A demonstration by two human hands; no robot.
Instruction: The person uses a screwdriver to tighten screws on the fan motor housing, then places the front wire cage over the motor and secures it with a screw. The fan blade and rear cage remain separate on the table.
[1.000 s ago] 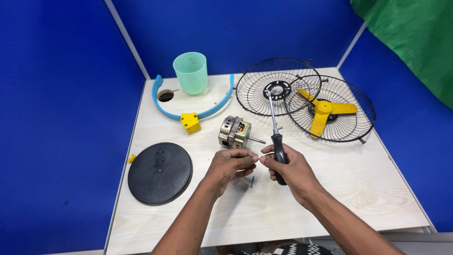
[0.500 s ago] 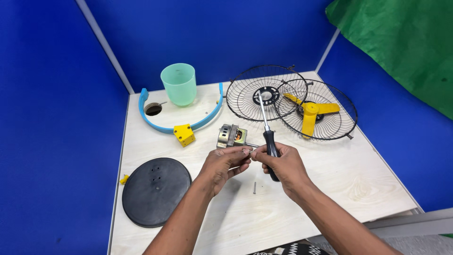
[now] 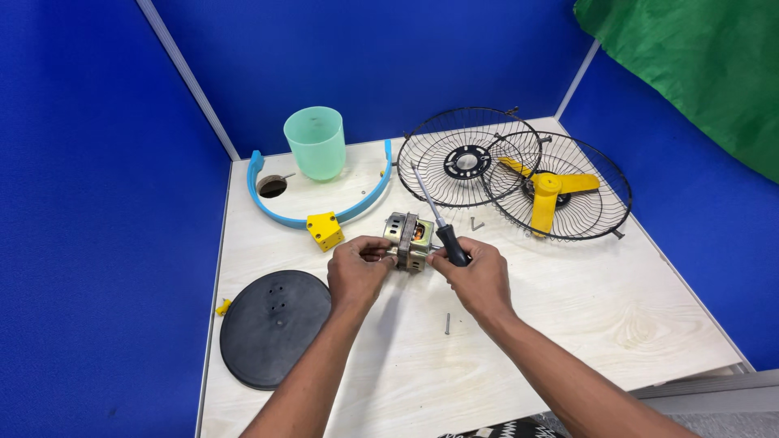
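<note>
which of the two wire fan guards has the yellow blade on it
The right-hand guard, nearest the table's right edge, carries the yellow three-blade propeller. The left guard, overlapping it, shows only a black centre hub.

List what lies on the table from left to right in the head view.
Small yellow clip → black round base → blue curved band → green cup → left hand → motor → right hand → yellow fan blade in its wire guard.
</note>
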